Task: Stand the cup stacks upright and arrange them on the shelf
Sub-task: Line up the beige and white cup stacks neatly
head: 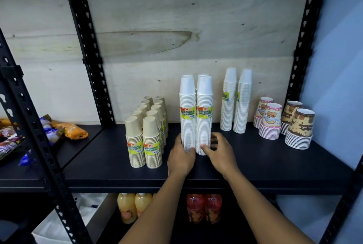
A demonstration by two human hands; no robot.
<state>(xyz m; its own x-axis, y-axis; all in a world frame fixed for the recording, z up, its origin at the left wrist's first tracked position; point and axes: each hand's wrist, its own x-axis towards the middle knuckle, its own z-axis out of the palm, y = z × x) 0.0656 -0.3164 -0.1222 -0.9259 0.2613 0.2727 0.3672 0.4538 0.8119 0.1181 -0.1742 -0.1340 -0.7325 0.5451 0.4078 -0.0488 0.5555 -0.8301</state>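
Two tall white cup stacks point(196, 118) stand upright at mid-shelf, just right of the tan cup stacks point(146, 135), touching each other. The left hand point(181, 158) wraps the left stack's base; the right hand point(219, 153) is half-open, thumb on the right stack's base. They look light, tall and tippy, their wrap likely slippery, so hold low and slide along the black shelf point(255, 165).

Two rear tall white paper cup stacks point(202, 78) show only their tops behind the front pair; the beige cup stacks' back rows point(155, 104) are mostly hidden; the left-edge snack packets point(7, 145) are cropped and blurred; the bottles below point(127, 207) are cut off by the black shelf point(275, 165).
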